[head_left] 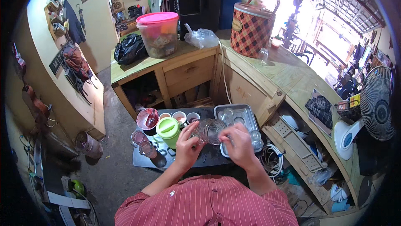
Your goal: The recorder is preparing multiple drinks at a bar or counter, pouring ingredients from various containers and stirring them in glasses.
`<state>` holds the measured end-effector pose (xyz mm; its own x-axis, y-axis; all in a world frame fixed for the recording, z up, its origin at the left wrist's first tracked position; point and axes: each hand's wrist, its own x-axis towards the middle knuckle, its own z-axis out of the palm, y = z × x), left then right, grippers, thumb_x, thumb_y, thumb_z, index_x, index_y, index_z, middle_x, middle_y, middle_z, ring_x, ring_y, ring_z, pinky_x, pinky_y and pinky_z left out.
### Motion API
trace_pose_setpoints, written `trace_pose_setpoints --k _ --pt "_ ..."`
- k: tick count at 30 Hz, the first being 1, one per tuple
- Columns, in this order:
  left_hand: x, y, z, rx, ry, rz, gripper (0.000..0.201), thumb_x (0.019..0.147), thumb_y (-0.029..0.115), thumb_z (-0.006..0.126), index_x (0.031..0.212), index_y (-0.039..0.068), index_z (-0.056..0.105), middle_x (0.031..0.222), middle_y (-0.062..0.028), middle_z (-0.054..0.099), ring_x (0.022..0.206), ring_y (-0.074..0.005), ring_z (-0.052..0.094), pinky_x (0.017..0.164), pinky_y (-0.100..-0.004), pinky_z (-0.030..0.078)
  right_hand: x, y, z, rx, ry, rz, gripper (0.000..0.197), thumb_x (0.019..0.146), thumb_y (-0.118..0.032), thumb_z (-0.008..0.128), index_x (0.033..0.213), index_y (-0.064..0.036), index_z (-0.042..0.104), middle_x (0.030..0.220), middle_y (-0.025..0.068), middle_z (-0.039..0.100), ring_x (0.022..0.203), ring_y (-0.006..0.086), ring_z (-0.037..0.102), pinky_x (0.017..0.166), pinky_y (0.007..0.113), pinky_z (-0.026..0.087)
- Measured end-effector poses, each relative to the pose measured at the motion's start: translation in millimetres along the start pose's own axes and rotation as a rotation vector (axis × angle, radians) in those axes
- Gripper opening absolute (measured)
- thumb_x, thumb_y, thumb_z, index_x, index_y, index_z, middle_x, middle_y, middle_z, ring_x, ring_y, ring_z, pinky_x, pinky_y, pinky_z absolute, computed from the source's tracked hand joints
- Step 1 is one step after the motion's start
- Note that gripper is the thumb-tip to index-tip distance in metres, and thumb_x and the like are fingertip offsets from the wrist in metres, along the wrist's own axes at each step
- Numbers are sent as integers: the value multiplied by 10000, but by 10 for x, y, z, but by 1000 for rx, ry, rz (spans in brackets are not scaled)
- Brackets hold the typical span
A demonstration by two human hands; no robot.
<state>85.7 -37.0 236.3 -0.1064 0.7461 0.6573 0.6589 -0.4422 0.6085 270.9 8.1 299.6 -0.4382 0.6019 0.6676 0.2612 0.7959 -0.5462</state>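
Above a low dark table (144, 160), I hold a clear glass vessel (212, 130) tilted on its side between both hands. My left hand (188, 144) grips its left end; my right hand (238, 144) has its fingers closed at the right end, partly hiding it. Close to my left hand stands a green pitcher (168, 129) with a pale green lid. Behind it are several mugs (179, 116) and a patterned bowl (147, 119) holding something red. Two glass mugs (146, 147) sit to the left. On the right, a metal tray (253, 119) carries several clear glasses (255, 139).
A wooden counter (288, 73) wraps around the far and right sides, bearing a plaid cooler (250, 31), a pink-lidded tub (158, 36) and a white fan (351, 138). Coiled white cable (272, 161) lies right of the table. A bin (89, 146) stands at left.
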Motion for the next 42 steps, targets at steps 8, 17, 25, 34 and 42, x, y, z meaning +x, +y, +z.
trace_pose_setpoints --k 8,17,25,34,42 --pt "48 52 -94 -314 -122 -176 368 624 9 784 588 8 418 1262 -216 549 1053 -280 615 776 -304 490 260 -103 -182 -262 -126 -91 122 825 -139 611 935 -93 641 846 30 629 816 239 522 806 384 353" --pt "72 134 -278 -694 -261 -417 219 665 28 781 720 -27 576 1259 -169 553 1080 -179 569 843 -299 474 396 -201 -336 -247 -255 -186 149 800 -161 652 936 -112 684 732 10 566 798 190 516 782 351 351" --pt "55 101 -350 -787 -443 -435 223 681 14 782 836 -28 628 1215 -97 575 968 -70 536 794 -226 461 506 -290 -419 -174 -359 -247 148 815 -172 639 946 -110 674 729 25 569 769 189 510 786 356 335" --pt "134 136 -427 -1046 -614 -519 428 719 -71 726 1126 -4 613 1050 -7 585 920 -72 551 833 -256 488 664 -203 -520 -20 -363 -168 106 841 -161 613 910 -101 667 732 -2 598 779 191 511 796 338 351" --pt "80 24 -346 -1138 -690 -455 482 732 -64 728 1185 -19 568 996 -17 626 901 -83 582 818 -262 495 718 -88 -365 75 -495 -230 91 872 -129 570 864 -76 644 756 19 625 716 209 537 747 333 376"
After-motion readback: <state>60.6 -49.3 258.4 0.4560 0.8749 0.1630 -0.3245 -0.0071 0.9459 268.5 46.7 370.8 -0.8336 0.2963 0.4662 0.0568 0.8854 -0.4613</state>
